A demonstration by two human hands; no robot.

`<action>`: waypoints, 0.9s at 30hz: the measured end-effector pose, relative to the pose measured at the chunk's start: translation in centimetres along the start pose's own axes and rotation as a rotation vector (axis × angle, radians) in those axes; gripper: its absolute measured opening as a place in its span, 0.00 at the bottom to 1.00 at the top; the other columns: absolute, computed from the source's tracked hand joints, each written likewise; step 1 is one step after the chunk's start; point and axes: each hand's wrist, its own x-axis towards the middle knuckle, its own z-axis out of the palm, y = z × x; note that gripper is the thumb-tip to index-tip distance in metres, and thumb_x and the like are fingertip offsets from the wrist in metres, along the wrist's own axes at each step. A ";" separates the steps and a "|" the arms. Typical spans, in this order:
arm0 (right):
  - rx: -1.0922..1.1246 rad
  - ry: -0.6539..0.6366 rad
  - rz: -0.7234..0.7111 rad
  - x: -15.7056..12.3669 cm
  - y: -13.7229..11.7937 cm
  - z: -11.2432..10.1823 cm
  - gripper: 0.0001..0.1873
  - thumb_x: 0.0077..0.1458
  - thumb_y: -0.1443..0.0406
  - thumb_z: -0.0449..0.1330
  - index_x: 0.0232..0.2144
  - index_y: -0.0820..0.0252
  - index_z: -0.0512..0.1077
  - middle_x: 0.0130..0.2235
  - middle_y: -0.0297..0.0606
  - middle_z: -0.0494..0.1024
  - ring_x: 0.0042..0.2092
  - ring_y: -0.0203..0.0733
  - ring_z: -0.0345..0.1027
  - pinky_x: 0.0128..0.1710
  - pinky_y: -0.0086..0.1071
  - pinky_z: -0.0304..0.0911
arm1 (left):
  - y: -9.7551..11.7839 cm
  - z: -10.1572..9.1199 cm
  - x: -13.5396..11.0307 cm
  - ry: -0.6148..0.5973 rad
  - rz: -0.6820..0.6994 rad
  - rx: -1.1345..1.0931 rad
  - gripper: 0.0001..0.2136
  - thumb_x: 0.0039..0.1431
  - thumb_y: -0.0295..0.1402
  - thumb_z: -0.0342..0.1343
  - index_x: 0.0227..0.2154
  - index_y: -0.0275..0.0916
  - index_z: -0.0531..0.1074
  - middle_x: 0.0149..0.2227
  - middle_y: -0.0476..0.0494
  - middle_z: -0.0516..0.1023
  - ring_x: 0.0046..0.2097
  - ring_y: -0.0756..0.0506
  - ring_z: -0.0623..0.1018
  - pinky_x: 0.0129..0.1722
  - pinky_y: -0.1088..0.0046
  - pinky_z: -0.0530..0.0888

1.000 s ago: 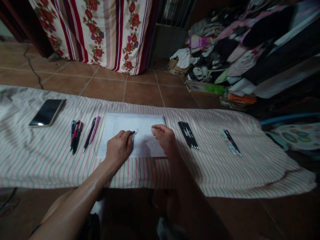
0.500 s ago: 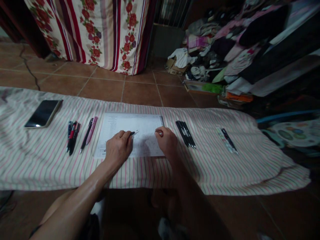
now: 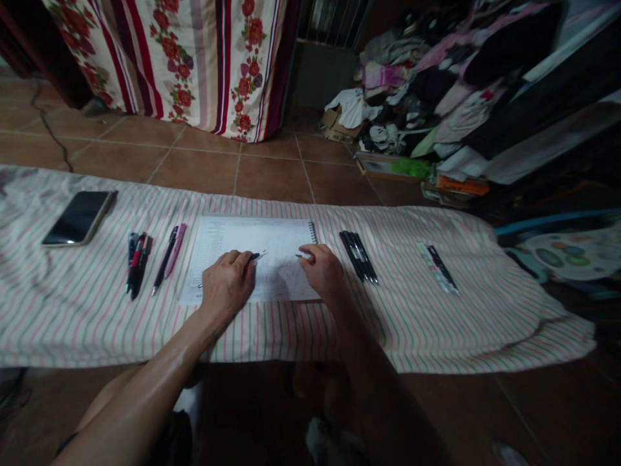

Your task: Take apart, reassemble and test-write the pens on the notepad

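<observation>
A spiral notebook [image 3: 242, 233] with printed and faintly marked pages lies on the striped cloth in front of me. My left hand [image 3: 227, 279] is closed around a pen [image 3: 254, 257], over the page's left half. The pen's dark front end, with a thin tip, points right, and its other end shows past the wrist side. Above the page's right side, my right hand [image 3: 322, 266] pinches a small thin dark piece [image 3: 299, 255] between thumb and forefinger; its kind is unclear. A gap separates the two hands.
Several black pens [image 3: 359, 257] lie right of the notebook, with two slim items [image 3: 439, 268] farther right. Left are a black pen [image 3: 165, 260], a pink pen [image 3: 175, 251], more pens [image 3: 138, 265] and a phone [image 3: 80, 219]. Clothes [image 3: 427, 84] are piled beyond the cloth.
The thin dark piece in my right fingers now shows more clearly, pointing left. My left hand keeps its hold on the pen. The whole view has shifted slightly.
</observation>
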 end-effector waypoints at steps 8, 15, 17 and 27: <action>0.028 -0.025 -0.026 0.1 0.3 -0.1 0.12 0.48 0.70 0.60 0.38 0.60 0.75 0.36 0.41 0.74 0.32 0.38 0.69 0.39 0.33 0.64 | 0.2 0.1 0.0 0.000 -0.003 0.010 0.13 0.63 0.35 0.45 0.41 0.40 0.74 0.36 0.43 0.78 0.39 0.43 0.75 0.31 0.69 0.66; 0.048 -0.034 -0.017 0.0 0.0 -0.4 0.11 0.48 0.70 0.62 0.37 0.61 0.76 0.36 0.40 0.73 0.32 0.37 0.69 0.39 0.33 0.64 | 0.1 0.2 0.0 0.005 0.007 0.024 0.13 0.63 0.35 0.45 0.42 0.40 0.74 0.36 0.44 0.78 0.39 0.43 0.76 0.31 0.69 0.66; 0.049 -0.030 -0.017 0.0 0.0 -0.5 0.11 0.48 0.70 0.62 0.37 0.61 0.76 0.36 0.41 0.73 0.32 0.37 0.68 0.39 0.33 0.64 | 0.1 0.2 0.0 0.006 0.007 0.025 0.13 0.63 0.35 0.45 0.42 0.40 0.74 0.36 0.44 0.78 0.39 0.44 0.76 0.32 0.69 0.66; 0.073 -0.002 -0.007 0.0 0.1 -0.5 0.11 0.48 0.68 0.61 0.37 0.60 0.76 0.36 0.41 0.73 0.31 0.38 0.68 0.39 0.34 0.64 | 0.1 0.2 0.0 0.004 0.022 0.018 0.13 0.63 0.36 0.45 0.42 0.40 0.74 0.37 0.42 0.78 0.40 0.43 0.75 0.33 0.69 0.67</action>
